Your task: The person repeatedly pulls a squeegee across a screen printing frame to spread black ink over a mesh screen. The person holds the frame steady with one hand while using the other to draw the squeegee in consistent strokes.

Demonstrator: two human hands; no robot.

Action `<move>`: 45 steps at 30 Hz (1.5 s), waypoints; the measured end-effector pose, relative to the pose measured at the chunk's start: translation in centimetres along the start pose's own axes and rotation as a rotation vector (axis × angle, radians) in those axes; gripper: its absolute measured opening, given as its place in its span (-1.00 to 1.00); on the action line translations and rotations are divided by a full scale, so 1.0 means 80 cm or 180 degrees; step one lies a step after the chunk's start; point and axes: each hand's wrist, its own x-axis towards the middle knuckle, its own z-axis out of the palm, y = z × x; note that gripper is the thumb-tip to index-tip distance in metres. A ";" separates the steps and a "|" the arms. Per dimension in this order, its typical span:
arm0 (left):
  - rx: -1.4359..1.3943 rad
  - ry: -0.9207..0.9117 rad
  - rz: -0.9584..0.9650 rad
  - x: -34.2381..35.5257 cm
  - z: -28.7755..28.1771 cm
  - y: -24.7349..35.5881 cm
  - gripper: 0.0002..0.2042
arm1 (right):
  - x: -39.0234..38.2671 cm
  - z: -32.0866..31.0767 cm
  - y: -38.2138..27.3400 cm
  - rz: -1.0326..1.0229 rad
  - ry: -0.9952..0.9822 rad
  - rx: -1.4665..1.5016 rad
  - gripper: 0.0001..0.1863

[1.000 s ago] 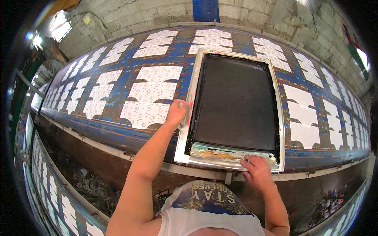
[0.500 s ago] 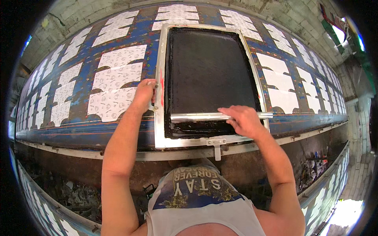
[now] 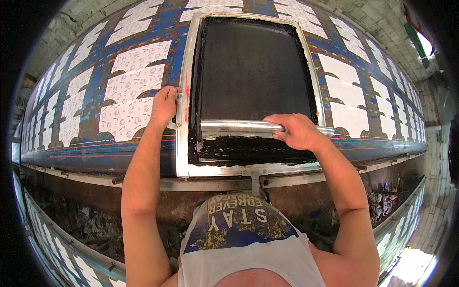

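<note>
A silver screen frame point(image 3: 184, 148) with a dark mesh point(image 3: 251, 67) rests on the long printing table point(image 3: 158, 155). My left hand point(image 3: 164, 104) is closed on the handle at the frame's left side. My right hand point(image 3: 297, 132) is wrapped round a long metal squeegee bar point(image 3: 224, 126), which lies crosswise low on the screen and reaches past its right rail. Thick wet black ink point(image 3: 246, 148) shows just below the bar, near the frame's front edge. A metal bracket point(image 3: 255, 178) sticks out from that front edge, over the table's rail.
Printed white pieces point(image 3: 136, 71) lie in rows left of the screen, plain white pieces point(image 3: 342, 95) to its right. A metal rail point(image 3: 344, 172) runs along the near edge. More pieces lie on another table point(image 3: 71, 256) behind me. A block wall point(image 3: 392, 24) stands beyond.
My right hand left the front edge and took hold of the squeegee, which has since moved slightly away from me, widening the ink band below it. The head view has tilted down.
</note>
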 end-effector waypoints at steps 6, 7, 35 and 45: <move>-0.0578 -0.0154 -0.0355 -0.015 -0.007 0.016 -0.73 | 0.011 0.003 0.001 0.0351 -0.0466 0.0369 -0.44; -0.0578 -0.0155 -0.0352 -0.015 -0.007 0.017 -0.73 | 0.015 0.006 0.002 0.0281 -0.0518 0.0446 -0.44; 0.0528 0.0134 -0.0096 -0.006 -0.002 0.000 -0.75 | 0.218 -0.107 0.118 -0.0538 -0.0693 0.1114 -0.55; 0.0335 0.0016 -0.0591 -0.015 0.001 0.038 -0.76 | 0.390 -0.158 0.178 -0.0762 0.1871 -0.1242 -0.45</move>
